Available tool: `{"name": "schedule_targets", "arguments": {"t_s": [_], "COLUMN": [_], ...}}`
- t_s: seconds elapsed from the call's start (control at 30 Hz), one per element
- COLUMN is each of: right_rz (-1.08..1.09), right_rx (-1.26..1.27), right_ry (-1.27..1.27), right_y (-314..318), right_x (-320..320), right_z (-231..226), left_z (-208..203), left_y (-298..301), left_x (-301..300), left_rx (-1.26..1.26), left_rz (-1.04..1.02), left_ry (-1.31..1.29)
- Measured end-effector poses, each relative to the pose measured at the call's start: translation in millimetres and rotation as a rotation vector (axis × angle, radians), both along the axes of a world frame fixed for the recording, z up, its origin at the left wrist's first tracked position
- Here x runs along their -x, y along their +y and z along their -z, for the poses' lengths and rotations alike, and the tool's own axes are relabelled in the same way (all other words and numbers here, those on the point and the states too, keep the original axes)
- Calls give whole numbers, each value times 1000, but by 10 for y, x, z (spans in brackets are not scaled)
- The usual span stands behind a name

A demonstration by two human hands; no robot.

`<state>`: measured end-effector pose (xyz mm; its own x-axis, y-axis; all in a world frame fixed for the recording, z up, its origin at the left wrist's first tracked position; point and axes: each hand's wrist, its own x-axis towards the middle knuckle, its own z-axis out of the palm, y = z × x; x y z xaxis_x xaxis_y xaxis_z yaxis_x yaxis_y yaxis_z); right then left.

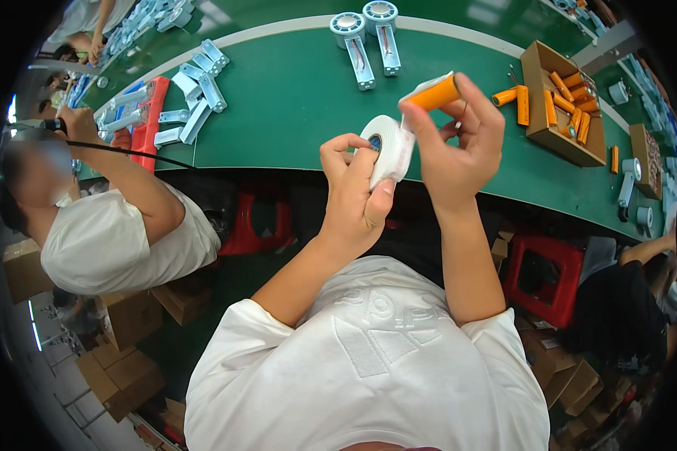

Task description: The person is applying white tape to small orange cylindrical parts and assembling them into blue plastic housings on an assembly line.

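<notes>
My left hand (355,188) grips a roll of white tape (396,153), with fingers hooked through and around its core. In my right hand (459,159) an orange cylindrical battery (435,95) is pinched between thumb and fingers, just above the roll. A white strip lies along the battery's far side; whether it is still joined to the roll I cannot tell. Both hands are raised over the near edge of the green table (278,128). Beyond them stand two light-blue fan housings (356,63) with round heads and thin wires in their open handles.
To the right, a cardboard box (535,75) contains several orange batteries, with a few loose beside it. Several light-blue handle parts (203,83) lie left of centre, near a red crate (152,120). A co-worker (128,233) sits on my left. Red stools (543,278) stand below the table.
</notes>
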<state>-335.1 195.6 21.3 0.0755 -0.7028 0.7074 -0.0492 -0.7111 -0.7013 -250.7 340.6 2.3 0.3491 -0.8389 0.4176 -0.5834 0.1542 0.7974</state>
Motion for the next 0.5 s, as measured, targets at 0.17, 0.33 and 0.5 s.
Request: {"name": "schedule_targets", "arguments": {"t_s": [0.17, 0.33, 0.5], "right_rz": [-40, -398, -635], "right_rx": [-464, -889, -1000], "right_ry": [-197, -568, -581], "right_y": [-555, -697, -546], "right_x": [305, 686, 832], "right_z": [205, 237, 327], "left_z": [-17, 79, -260], "left_y": [128, 118, -16], "left_x": [-132, -903, -1107], "left_rx": [133, -369, -391], "left_rz": [385, -203, -202], "left_ry": [-438, -692, -692]}}
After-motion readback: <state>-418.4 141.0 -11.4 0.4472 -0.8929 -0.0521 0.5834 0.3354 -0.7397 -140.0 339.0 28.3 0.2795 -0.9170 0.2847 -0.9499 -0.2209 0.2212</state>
